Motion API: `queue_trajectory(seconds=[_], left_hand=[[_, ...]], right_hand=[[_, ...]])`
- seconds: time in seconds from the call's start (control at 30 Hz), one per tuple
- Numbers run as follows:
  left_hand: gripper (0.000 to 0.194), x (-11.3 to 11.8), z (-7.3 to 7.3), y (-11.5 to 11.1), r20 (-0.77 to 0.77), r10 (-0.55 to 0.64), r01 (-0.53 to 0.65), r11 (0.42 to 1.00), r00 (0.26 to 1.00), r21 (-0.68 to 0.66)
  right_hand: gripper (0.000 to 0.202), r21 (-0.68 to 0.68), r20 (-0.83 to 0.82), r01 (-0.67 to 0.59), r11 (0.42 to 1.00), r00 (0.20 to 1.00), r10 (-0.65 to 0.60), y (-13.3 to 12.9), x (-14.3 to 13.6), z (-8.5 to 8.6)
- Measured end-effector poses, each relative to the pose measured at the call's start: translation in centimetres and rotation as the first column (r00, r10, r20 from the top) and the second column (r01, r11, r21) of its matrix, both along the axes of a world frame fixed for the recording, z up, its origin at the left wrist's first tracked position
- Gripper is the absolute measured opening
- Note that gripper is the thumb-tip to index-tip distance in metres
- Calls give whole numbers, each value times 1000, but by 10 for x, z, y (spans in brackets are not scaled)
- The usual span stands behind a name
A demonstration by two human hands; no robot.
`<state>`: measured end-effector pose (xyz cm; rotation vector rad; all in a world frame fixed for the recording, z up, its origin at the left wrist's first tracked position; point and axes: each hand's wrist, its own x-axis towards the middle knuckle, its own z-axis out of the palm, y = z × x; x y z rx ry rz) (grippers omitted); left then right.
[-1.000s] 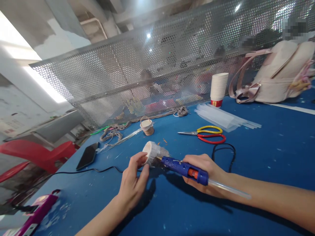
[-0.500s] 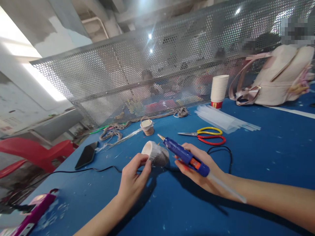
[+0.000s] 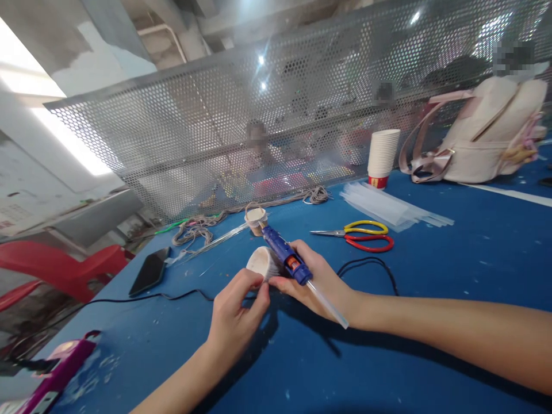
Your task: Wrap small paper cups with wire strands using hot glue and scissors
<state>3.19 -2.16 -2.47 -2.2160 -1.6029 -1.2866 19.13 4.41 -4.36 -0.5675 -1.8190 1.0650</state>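
My left hand (image 3: 239, 307) pinches the rim of a small paper cup (image 3: 260, 261) lying tilted, its open mouth toward me and to the left. White and grey wrapping covers the cup's outside. In my right hand (image 3: 323, 282) is a blue hot glue gun (image 3: 282, 253), with a clear glue stick (image 3: 328, 303) jutting from its back end. The gun crosses over the cup, its nozzle pointing up and left. My right fingertips reach the cup's lower side, close to my left fingers; whether they grip it I cannot tell. Behind stands a small cord-wrapped basket (image 3: 256, 221).
Scissors (image 3: 366, 234) with yellow and red handles lie right of the gun. Farther back are clear strips (image 3: 388, 206), stacked paper cups (image 3: 383, 158) and a backpack (image 3: 474, 138). A phone (image 3: 150, 271), grey cord (image 3: 192, 232) and purple power strip (image 3: 60, 374) lie left. A perforated screen (image 3: 207, 126) stands behind.
My right hand has moved left with the glue gun, bringing it over the cup, and its fingers now reach the cup. My left hand keeps its pinch on the rim.
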Motion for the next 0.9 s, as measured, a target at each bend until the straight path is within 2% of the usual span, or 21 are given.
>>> queue_trajectory(seconds=[0.33,0.47,0.63,0.9], left_hand=[[14,0,1,1,5,-123,123,991,992,48],[14,-1,2,0,10,-129,129,991,992,23],[14,-2,1,0,-1,-145,144,987,989,64],[15,-3,-5,0,-25,-100,102,991,995,87]], right_hand=[[36,-186,-28,-15,983,1000,10,-2,3,2],[36,-240,-53,-49,969,998,37,-2,4,2],[34,-226,-63,-73,971,996,60,0,5,0],[29,-246,-51,-65,967,997,54,-4,4,2]])
